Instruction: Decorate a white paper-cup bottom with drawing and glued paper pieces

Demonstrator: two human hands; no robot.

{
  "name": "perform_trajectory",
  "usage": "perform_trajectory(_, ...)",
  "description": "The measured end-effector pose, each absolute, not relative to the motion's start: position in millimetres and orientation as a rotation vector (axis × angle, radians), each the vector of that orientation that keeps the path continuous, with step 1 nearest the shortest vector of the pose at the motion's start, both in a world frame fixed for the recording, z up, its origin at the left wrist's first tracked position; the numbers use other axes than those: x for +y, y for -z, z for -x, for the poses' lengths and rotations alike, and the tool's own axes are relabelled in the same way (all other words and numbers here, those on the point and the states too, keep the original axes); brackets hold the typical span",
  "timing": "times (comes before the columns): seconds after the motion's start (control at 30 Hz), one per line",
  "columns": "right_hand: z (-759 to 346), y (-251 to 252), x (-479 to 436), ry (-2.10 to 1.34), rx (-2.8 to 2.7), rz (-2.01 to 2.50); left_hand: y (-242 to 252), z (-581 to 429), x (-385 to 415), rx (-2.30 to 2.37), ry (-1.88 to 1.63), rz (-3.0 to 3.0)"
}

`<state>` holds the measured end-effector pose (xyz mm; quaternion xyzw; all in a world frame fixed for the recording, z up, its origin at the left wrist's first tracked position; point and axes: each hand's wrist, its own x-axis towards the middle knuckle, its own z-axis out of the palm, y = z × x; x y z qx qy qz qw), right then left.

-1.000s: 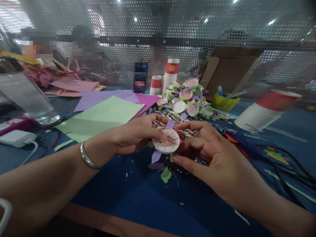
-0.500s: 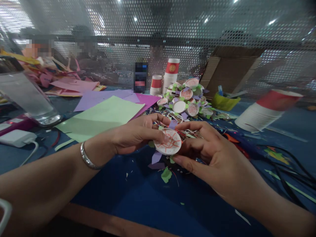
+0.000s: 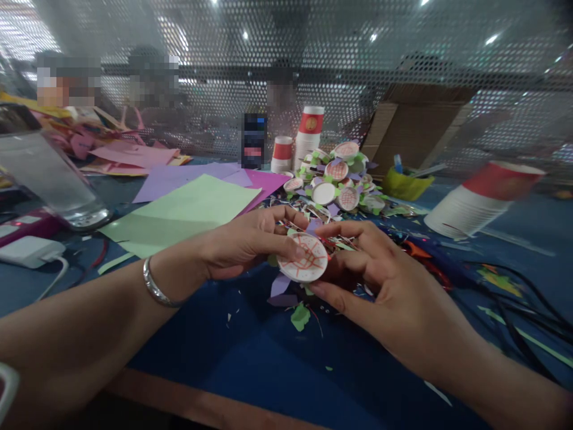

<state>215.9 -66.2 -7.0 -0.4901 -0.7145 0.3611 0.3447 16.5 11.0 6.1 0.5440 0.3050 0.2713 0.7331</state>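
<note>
A round white paper disc [image 3: 308, 266] with orange-red lines drawn on it, and purple and green paper pieces at its edge, is held above the blue table. My left hand [image 3: 255, 242] pinches it, thumb on top and fingers behind. My right hand [image 3: 380, 275] grips its right side between thumb and fingers. Just below lies a green paper cutout [image 3: 300, 317] beside a purple piece [image 3: 283, 300]. Behind the hands stands a pile of similar discs [image 3: 336, 171] with purple and green bits.
Green paper [image 3: 188, 209] and purple sheets lie left of centre. A glass of water [image 3: 58, 173] stands left, stacked paper cups [image 3: 483, 200] lean right, and a yellow-green holder [image 3: 408, 183] sits behind. Black cables [image 3: 519, 310] cross the right side.
The view has shifted very slightly. Both hands keep their hold on the disc, with almost no movement.
</note>
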Motion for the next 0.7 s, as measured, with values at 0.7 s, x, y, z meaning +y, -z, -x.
perform_trajectory(0.7, -218.6, 8.2, -65.0, -0.967, -1.811, 1.218, -4.7, -16.9, 10.9, 0.674, -0.621, -1.174)
